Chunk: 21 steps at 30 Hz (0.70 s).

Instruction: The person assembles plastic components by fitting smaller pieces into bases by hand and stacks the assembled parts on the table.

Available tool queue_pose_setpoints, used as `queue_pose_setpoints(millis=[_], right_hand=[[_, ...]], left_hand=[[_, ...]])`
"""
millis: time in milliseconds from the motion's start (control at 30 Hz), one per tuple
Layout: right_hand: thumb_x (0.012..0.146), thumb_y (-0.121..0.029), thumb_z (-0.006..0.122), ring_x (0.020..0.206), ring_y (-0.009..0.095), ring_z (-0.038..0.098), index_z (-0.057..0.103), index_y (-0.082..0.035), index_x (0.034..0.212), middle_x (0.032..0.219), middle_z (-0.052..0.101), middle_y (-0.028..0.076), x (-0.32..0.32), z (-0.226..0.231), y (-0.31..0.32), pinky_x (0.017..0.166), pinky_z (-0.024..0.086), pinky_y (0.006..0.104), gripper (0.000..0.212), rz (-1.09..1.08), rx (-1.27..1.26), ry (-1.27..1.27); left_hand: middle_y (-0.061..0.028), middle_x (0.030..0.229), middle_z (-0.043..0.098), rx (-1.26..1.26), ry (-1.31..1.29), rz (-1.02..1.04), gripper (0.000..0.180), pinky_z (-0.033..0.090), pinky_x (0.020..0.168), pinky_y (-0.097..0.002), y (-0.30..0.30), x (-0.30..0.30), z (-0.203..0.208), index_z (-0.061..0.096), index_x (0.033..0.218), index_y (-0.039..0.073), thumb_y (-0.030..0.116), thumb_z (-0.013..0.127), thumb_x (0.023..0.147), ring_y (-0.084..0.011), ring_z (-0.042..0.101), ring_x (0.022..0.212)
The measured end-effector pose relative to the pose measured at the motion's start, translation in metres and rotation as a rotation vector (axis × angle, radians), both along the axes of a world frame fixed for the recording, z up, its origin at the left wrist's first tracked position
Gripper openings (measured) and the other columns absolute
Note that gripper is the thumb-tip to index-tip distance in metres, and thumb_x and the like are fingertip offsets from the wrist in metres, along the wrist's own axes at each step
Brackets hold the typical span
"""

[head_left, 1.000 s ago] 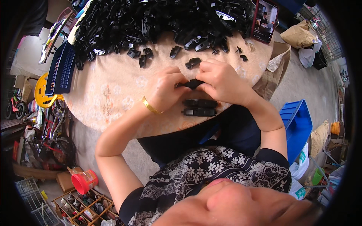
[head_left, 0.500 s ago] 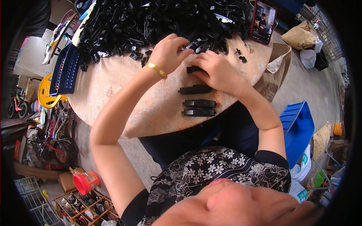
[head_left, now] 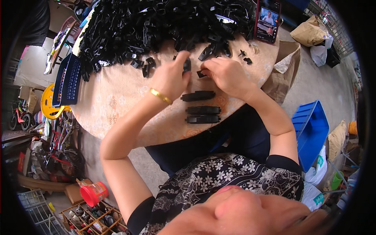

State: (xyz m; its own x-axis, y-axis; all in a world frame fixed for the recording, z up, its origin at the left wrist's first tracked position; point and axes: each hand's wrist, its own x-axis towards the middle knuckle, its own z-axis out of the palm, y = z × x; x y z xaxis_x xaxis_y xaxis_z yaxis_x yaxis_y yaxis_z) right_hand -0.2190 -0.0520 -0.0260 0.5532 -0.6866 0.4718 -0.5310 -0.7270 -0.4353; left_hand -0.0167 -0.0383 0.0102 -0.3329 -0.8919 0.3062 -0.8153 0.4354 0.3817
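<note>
And over on the peach tablecloth point(head_left: 92, 96), two orange characters point(head_left: 112, 109) stand one above the other, while the red-edged phone point(head_left: 268, 21) runs a caption too small to read and a white bag point(head_left: 310, 194) flashes blurred green print point(head_left: 319, 199)!

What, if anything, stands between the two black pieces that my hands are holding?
Nothing visible: only tablecloth shows between the dark piece in the left hand and the black piece in the right hand.
</note>
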Motion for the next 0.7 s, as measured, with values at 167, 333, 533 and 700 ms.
queue_pose_setpoints(millis=[167, 333, 533, 700], right_hand=[[0.08, -0.015, 0.068, 0.082, 0.028, 0.061, 0.063, -0.006, 0.104, 0.087, 0.061, 0.009, -0.011, 0.015, 0.002, 0.074, 0.05, 0.0377, 0.026, 0.035, -0.09, 0.05], [0.076, -0.009, 0.07, 0.079, 0.03, 0.06, 0.066, -0.004, 0.105, 0.086, 0.061, 0.01, -0.008, 0.016, 0.001, 0.074, 0.049, 0.0376, 0.029, -0.019, -0.054, -0.01], [0.077, -0.014, 0.07, 0.083, 0.027, 0.06, 0.068, -0.005, 0.094, 0.084, 0.058, 0.009, -0.001, 0.024, 0.013, 0.071, 0.049, 0.0366, 0.02, 0.112, 0.001, -0.075], [0.075, -0.014, 0.07, 0.081, 0.027, 0.06, 0.067, -0.005, 0.091, 0.082, 0.058, 0.009, -0.005, 0.025, 0.013, 0.067, 0.049, 0.0373, 0.019, 0.084, -0.046, 0.037]], left_hand=[[-0.0145, 0.073, 0.062, 0.235, 0.132, -0.08, 0.031, 0.047, 0.063, -0.0361, 0.014, 0.013, -0.003, 0.061, 0.117, 0.006, 0.008, 0.059, 0.086, -0.0289, 0.06, 0.065], [-0.0114, 0.087, 0.059, -0.177, 0.029, -0.241, 0.034, 0.048, 0.074, -0.0365, 0.004, 0.027, -0.011, 0.064, 0.108, 0.007, 0.001, 0.068, 0.075, -0.0283, 0.058, 0.077], [-0.0098, 0.083, 0.061, -0.017, 0.054, -0.149, 0.024, 0.048, 0.073, -0.0366, 0.014, 0.018, -0.013, 0.066, 0.09, 0.004, 0.007, 0.076, 0.069, -0.0279, 0.059, 0.079], [-0.01, 0.079, 0.061, 0.06, 0.138, -0.092, 0.022, 0.048, 0.067, -0.0342, 0.015, 0.022, -0.012, 0.066, 0.085, 0.001, 0.008, 0.078, 0.068, -0.0249, 0.059, 0.073]])
